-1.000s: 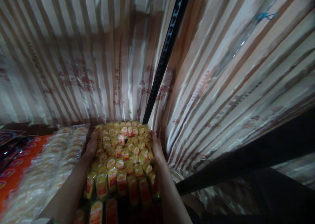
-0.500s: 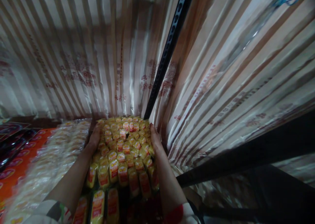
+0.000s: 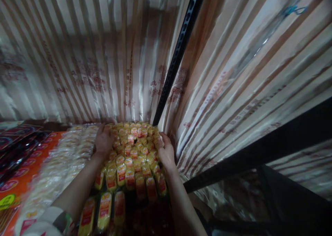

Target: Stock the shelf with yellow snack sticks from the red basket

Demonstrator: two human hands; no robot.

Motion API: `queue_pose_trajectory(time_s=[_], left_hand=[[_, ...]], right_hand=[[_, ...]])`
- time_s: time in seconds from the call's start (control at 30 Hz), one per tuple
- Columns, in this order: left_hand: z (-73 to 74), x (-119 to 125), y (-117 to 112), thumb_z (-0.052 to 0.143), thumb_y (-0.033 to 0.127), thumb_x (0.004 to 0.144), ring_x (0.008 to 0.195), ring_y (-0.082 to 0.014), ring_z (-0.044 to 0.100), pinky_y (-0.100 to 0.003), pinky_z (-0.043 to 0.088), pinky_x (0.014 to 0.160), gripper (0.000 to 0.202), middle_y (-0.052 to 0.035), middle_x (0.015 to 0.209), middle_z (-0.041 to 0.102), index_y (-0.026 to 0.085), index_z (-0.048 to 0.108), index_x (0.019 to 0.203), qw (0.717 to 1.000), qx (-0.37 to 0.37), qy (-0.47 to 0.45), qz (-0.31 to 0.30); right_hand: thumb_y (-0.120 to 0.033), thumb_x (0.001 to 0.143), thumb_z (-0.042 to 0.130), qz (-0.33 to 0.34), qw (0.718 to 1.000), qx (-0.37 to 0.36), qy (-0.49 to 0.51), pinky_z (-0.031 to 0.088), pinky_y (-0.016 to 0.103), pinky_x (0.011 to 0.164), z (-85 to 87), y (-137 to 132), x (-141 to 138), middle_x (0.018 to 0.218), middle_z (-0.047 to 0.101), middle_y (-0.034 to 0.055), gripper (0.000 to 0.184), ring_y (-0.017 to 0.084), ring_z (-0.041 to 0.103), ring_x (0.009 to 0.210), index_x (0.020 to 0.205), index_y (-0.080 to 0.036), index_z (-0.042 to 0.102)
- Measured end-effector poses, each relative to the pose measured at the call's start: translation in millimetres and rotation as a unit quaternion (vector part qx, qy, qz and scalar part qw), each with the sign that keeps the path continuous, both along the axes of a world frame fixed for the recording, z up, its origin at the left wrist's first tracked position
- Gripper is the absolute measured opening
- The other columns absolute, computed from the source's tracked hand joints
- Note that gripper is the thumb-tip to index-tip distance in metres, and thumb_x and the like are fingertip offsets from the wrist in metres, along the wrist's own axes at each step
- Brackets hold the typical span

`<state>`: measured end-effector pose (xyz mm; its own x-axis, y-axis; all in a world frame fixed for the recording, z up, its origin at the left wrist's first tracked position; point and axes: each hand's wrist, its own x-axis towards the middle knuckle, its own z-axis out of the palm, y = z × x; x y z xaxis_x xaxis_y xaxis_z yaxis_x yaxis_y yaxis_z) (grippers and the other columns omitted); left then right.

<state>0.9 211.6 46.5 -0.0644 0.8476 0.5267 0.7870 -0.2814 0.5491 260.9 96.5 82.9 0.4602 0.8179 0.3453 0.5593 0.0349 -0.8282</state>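
A broad block of small yellow packaged snacks (image 3: 133,153) with red-and-white labels fills the middle, stacked in rows. At its left edge rests my left hand (image 3: 104,139), fingers reaching over the top of the packs; it looks open, though dim and somewhat blurred. My right hand (image 3: 166,149) lies along the right edge with thumb and fingers apart, touching the outer packs. Neither hand has lifted a pack. Closer to me, larger yellow packs (image 3: 104,210) of the same look stand in a lower row, partly lost in shadow.
Left of the stack lie rows of clear-wrapped pale snacks (image 3: 70,156), then an orange printed box or sheet (image 3: 36,166) with dark packages (image 3: 23,153). A black perforated post (image 3: 176,56) rises behind. Pleated printed sheeting (image 3: 103,56) hangs around; a dark shelf beam (image 3: 249,149) runs right.
My left hand has shifted from the stack's side onto its left top edge. My right hand has drawn back slightly, its fingers now showing more. The view has shifted a little.
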Motion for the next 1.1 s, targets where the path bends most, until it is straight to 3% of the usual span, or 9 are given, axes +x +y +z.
queue_pose_trajectory(time_s=[0.07, 0.17, 0.3, 0.4, 0.6, 0.87, 1.1], left_hand=[[14.8, 14, -11, 0.042, 0.021, 0.084, 0.118, -0.0237, 0.048, -0.039, 0.039, 0.102, 0.029, -0.0128, 0.122, 0.055, 0.014, 0.062, 0.104, 0.998, 0.033, 0.037, -0.032], [30.2, 39, -24, 0.043, 0.021, 0.085, 0.097, -0.0186, 0.058, -0.032, 0.046, 0.091, 0.024, -0.0078, 0.100, 0.063, 0.018, 0.067, 0.087, 0.985, -0.022, 0.072, -0.156], [36.5, 74, -27, 0.041, 0.016, 0.086, 0.083, -0.0144, 0.059, -0.026, 0.047, 0.078, 0.026, -0.0050, 0.089, 0.064, 0.018, 0.066, 0.080, 0.959, -0.101, 0.135, -0.230], [35.4, 93, -23, 0.046, 0.016, 0.083, 0.090, -0.0164, 0.058, -0.027, 0.045, 0.080, 0.022, -0.0061, 0.089, 0.065, 0.018, 0.067, 0.079, 0.928, -0.132, 0.214, -0.275], [29.6, 109, -11, 0.044, 0.013, 0.081, 0.089, -0.0181, 0.060, -0.028, 0.045, 0.080, 0.023, -0.0083, 0.092, 0.066, 0.016, 0.067, 0.082, 0.909, -0.189, 0.273, -0.252], [38.8, 122, -7, 0.047, 0.017, 0.081, 0.090, -0.0228, 0.063, -0.032, 0.047, 0.078, 0.022, -0.0132, 0.095, 0.068, 0.014, 0.068, 0.085, 0.893, -0.232, 0.310, -0.232], [31.2, 111, -4, 0.038, 0.007, 0.081, 0.086, -0.0208, 0.063, -0.030, 0.046, 0.075, 0.028, -0.0136, 0.092, 0.068, 0.011, 0.064, 0.091, 0.916, -0.223, 0.275, -0.187]], right_hand=[[-0.038, 0.086, 0.043, 0.018, 0.999, 0.032, -0.031, 0.033, 0.042, 0.107, -4.8, -12, -1, 0.128, 0.055, 0.0138, 0.043, 0.023, 0.048, 0.123, 0.118, -0.013, 0.058], [-0.033, 0.088, 0.042, 0.020, 0.996, 0.065, -0.064, 0.036, 0.043, 0.105, -16.0, -26, 1, 0.123, 0.058, 0.0140, 0.038, 0.022, 0.050, 0.119, 0.116, -0.014, 0.059], [-0.028, 0.089, 0.042, 0.012, 0.989, 0.113, -0.091, 0.040, 0.044, 0.101, -32.6, -30, 2, 0.126, 0.055, 0.0130, 0.033, 0.022, 0.050, 0.119, 0.115, -0.017, 0.058], [-0.024, 0.089, 0.041, 0.011, 0.983, 0.145, -0.115, 0.042, 0.046, 0.099, -41.2, -29, 2, 0.127, 0.053, 0.0128, 0.031, 0.022, 0.048, 0.120, 0.113, -0.018, 0.059], [-0.022, 0.090, 0.039, 0.025, 0.977, 0.160, -0.140, 0.041, 0.047, 0.100, -36.9, -34, 3, 0.126, 0.054, 0.0111, 0.032, 0.022, 0.047, 0.120, 0.116, -0.020, 0.057], [-0.021, 0.090, 0.039, 0.029, 0.981, 0.144, -0.125, 0.040, 0.045, 0.101, -40.8, -32, 3, 0.129, 0.051, 0.0114, 0.032, 0.021, 0.045, 0.122, 0.116, -0.018, 0.057], [-0.022, 0.090, 0.040, 0.025, 0.981, 0.142, -0.130, 0.040, 0.048, 0.100, -42.0, -32, 4, 0.129, 0.050, 0.0116, 0.032, 0.023, 0.045, 0.122, 0.117, -0.020, 0.056]])
